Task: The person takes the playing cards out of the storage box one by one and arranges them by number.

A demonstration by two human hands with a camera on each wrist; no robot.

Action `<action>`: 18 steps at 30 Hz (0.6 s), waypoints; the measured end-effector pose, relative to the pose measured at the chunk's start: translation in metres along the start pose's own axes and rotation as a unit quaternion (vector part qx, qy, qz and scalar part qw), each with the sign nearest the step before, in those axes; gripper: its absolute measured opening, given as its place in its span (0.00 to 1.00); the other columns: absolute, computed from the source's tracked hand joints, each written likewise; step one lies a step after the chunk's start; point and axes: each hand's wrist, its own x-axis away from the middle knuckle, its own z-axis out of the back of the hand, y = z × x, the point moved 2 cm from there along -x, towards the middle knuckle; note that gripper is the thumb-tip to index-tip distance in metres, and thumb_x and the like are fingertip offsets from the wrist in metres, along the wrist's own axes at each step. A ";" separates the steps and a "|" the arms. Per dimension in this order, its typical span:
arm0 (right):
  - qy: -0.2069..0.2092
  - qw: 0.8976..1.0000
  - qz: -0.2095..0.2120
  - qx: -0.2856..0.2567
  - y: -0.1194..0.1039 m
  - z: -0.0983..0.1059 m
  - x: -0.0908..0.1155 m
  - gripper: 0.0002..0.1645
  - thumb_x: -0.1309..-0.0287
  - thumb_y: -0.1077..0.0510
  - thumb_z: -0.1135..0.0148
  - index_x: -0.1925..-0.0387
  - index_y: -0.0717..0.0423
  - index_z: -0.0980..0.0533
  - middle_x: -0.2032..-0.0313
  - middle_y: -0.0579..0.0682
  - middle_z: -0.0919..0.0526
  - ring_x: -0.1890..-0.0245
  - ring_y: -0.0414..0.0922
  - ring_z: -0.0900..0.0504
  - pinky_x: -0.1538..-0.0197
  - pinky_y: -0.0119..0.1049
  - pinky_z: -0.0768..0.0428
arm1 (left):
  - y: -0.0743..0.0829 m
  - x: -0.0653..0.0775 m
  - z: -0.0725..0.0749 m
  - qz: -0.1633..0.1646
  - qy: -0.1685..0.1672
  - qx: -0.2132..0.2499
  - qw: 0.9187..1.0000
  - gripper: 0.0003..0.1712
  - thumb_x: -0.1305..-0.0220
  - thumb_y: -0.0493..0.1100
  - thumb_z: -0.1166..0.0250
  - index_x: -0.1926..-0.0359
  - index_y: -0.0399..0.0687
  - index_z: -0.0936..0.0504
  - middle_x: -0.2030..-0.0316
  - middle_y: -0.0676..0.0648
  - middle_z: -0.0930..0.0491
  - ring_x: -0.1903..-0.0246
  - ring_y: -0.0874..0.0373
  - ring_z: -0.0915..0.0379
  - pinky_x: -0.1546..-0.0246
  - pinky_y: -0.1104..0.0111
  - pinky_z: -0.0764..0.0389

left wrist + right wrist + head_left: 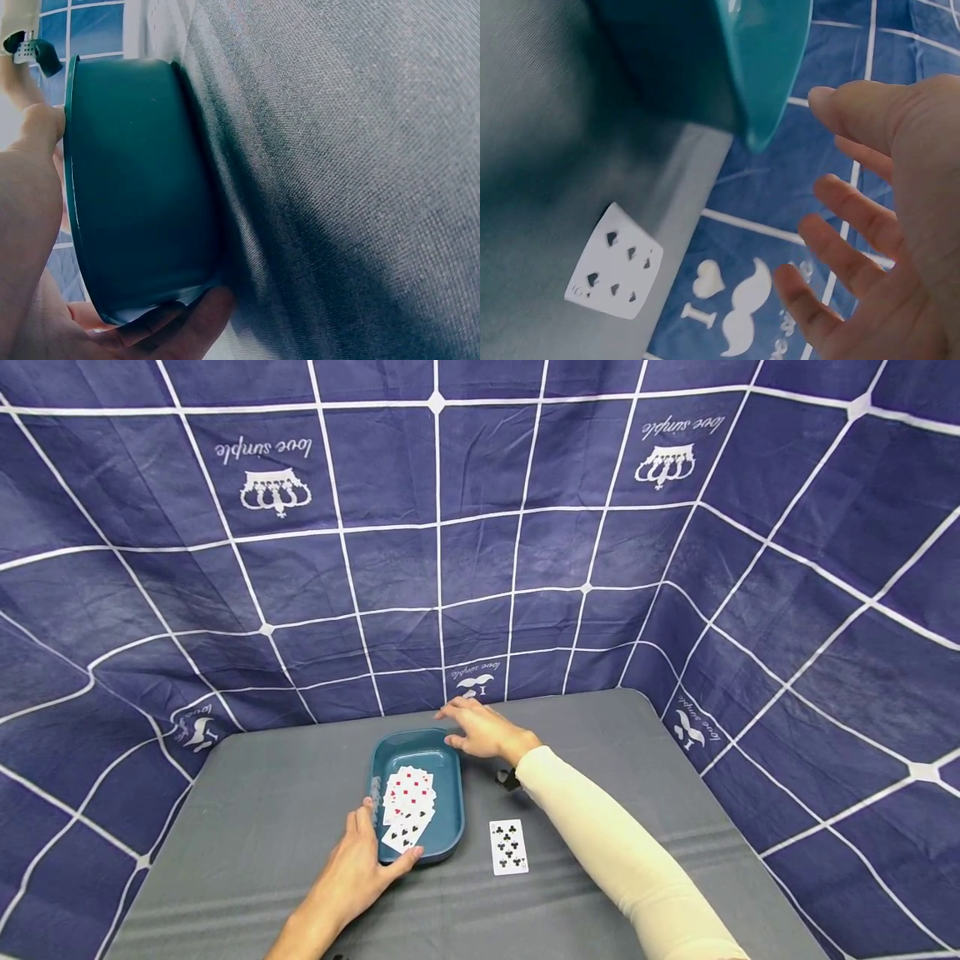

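A teal plastic tray [447,817] stands on the grey table with a fanned heap of playing cards [408,797] inside, red diamonds and black spades face up. My left hand [351,864] grips its near left corner, thumb at the near rim and fingers along the left wall. In the left wrist view those fingers [202,319] reach round the end of the tray [139,180]. My right hand [483,731] hovers by the far right corner, holding nothing. The right wrist view shows its fingers spread, apart from the rim.
A clubs card [509,847] lies face up right of the tray. Beyond the tray, a spades card [615,262] lies near the table's far edge. Blue checked cloth [390,560] hangs behind the grey table [262,810]. A black device [507,778] sits at my right wrist.
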 end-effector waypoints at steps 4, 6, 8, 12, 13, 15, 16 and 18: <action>-0.012 1.000 0.011 0.006 -0.010 -0.003 -0.005 0.29 0.16 0.51 0.28 0.21 0.47 0.20 0.23 0.53 0.19 0.24 0.55 0.18 0.22 0.59 0.18 | -0.001 0.001 -0.001 0.001 0.000 0.001 1.000 0.77 0.34 0.73 0.17 0.15 0.17 0.45 0.27 0.20 0.28 0.38 0.29 0.15 0.33 0.37 0.14; -0.018 1.000 0.016 0.010 -0.016 -0.006 -0.009 0.30 0.16 0.51 0.28 0.20 0.47 0.20 0.22 0.53 0.19 0.23 0.55 0.19 0.20 0.58 0.20 | -0.001 0.001 0.000 0.002 0.002 0.002 1.000 0.77 0.34 0.73 0.17 0.15 0.17 0.45 0.28 0.20 0.28 0.39 0.29 0.15 0.34 0.37 0.14; -0.024 0.999 0.020 0.013 -0.021 -0.007 -0.012 0.30 0.16 0.50 0.28 0.20 0.46 0.20 0.21 0.52 0.20 0.20 0.55 0.20 0.17 0.57 0.22 | -0.001 0.001 0.000 0.004 0.003 0.001 1.000 0.77 0.34 0.73 0.17 0.14 0.18 0.45 0.27 0.21 0.28 0.38 0.28 0.14 0.34 0.36 0.14; -0.034 0.999 0.019 0.010 -0.030 -0.011 -0.017 0.31 0.16 0.49 0.28 0.19 0.44 0.21 0.20 0.51 0.20 0.19 0.54 0.21 0.16 0.56 0.22 | 0.000 0.002 0.002 0.007 0.004 0.002 1.000 0.77 0.34 0.73 0.17 0.14 0.19 0.45 0.27 0.21 0.28 0.39 0.28 0.14 0.36 0.36 0.14; -0.038 0.999 0.018 0.007 -0.032 -0.012 -0.018 0.31 0.16 0.49 0.28 0.19 0.44 0.21 0.19 0.51 0.21 0.18 0.54 0.21 0.16 0.57 0.22 | 0.000 0.002 0.002 0.007 0.002 0.002 1.000 0.77 0.34 0.74 0.18 0.14 0.19 0.45 0.27 0.21 0.28 0.38 0.28 0.14 0.35 0.36 0.14; -0.045 0.999 0.015 0.002 -0.035 -0.014 -0.019 0.32 0.17 0.50 0.27 0.19 0.44 0.21 0.20 0.50 0.21 0.18 0.54 0.21 0.16 0.57 0.22 | 0.000 0.001 0.002 0.006 0.000 0.004 1.000 0.77 0.34 0.74 0.18 0.14 0.19 0.45 0.27 0.21 0.28 0.38 0.28 0.14 0.35 0.36 0.14; -0.049 0.999 0.014 -0.001 -0.036 -0.015 -0.020 0.32 0.17 0.50 0.26 0.19 0.44 0.21 0.20 0.50 0.21 0.18 0.54 0.22 0.17 0.57 0.21 | 0.000 0.001 0.002 0.006 -0.001 0.005 1.000 0.77 0.33 0.74 0.18 0.14 0.19 0.45 0.27 0.21 0.28 0.38 0.28 0.14 0.35 0.36 0.14; -0.057 0.998 0.015 -0.005 -0.039 -0.017 -0.021 0.32 0.18 0.51 0.26 0.19 0.44 0.21 0.20 0.50 0.21 0.18 0.54 0.22 0.17 0.56 0.21 | 0.000 0.001 0.001 0.005 0.000 0.005 1.000 0.77 0.34 0.74 0.18 0.14 0.19 0.45 0.26 0.21 0.28 0.38 0.28 0.14 0.35 0.36 0.14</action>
